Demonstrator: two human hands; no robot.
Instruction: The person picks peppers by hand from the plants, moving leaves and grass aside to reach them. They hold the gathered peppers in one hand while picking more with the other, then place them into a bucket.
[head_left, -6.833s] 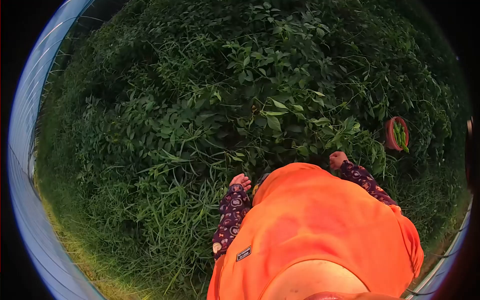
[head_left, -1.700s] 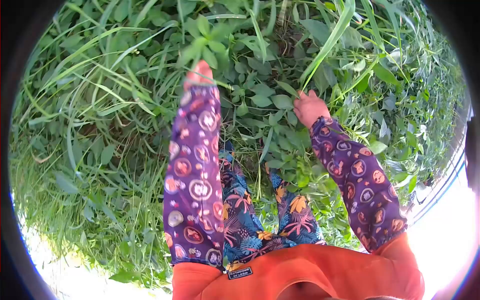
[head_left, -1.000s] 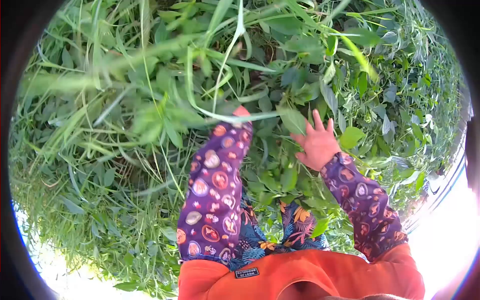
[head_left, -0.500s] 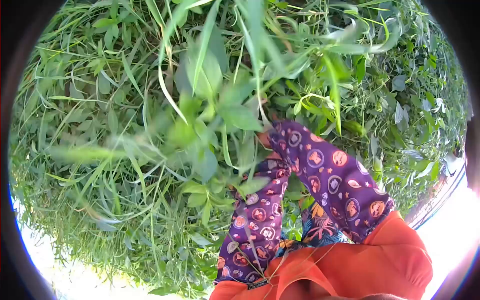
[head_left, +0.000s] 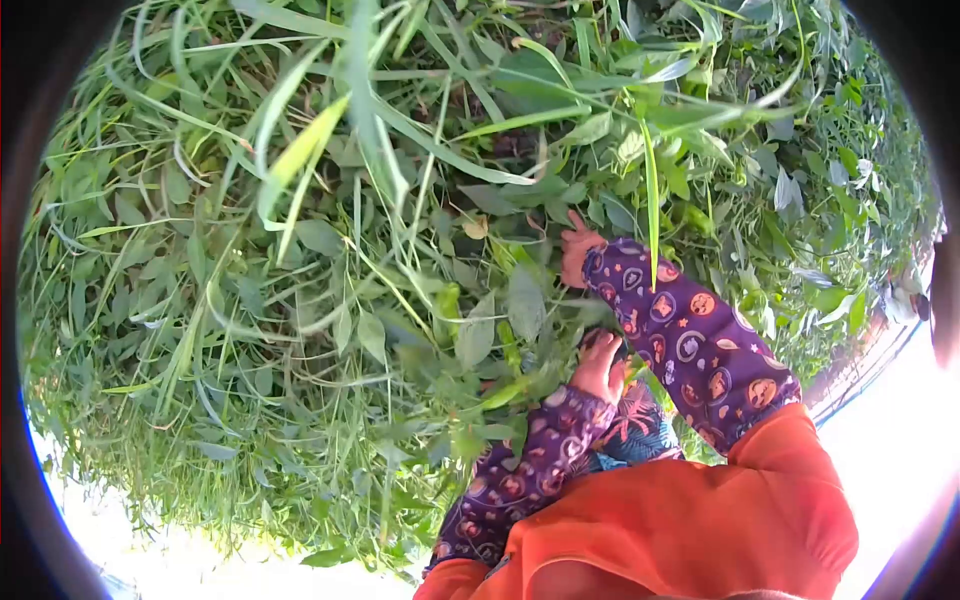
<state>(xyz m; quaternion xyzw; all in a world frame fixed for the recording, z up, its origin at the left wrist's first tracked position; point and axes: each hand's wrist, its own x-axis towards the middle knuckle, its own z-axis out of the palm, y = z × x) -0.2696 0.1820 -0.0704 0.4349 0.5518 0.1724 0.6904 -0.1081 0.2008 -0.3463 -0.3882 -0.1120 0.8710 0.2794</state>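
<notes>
My left hand (head_left: 598, 368) is drawn in close to my body, low among the leaves. Its fingers look curled together, and whatever they hold, if anything, is hidden; a small dark patch shows beside the fingertips. Farther forward, my right hand (head_left: 578, 250) reaches into the low leafy plants (head_left: 480, 330) with its fingers apart, and I see nothing in it. Purple patterned sleeve covers (head_left: 690, 345) run up both forearms to my orange top (head_left: 660, 520). Long grass blades (head_left: 375, 120) stand ahead of both hands.
Dense green weeds and grass (head_left: 180, 300) spread around me on the left, ahead and right. Several blades hang close to the camera. Bright light washes out the lower corners. Dark thin lines (head_left: 870, 370) show at the right edge.
My hands have moved apart: the left has come back toward my body and into view, while the right shows with fingers spread. The leafy stems blurred in front of them have shifted away.
</notes>
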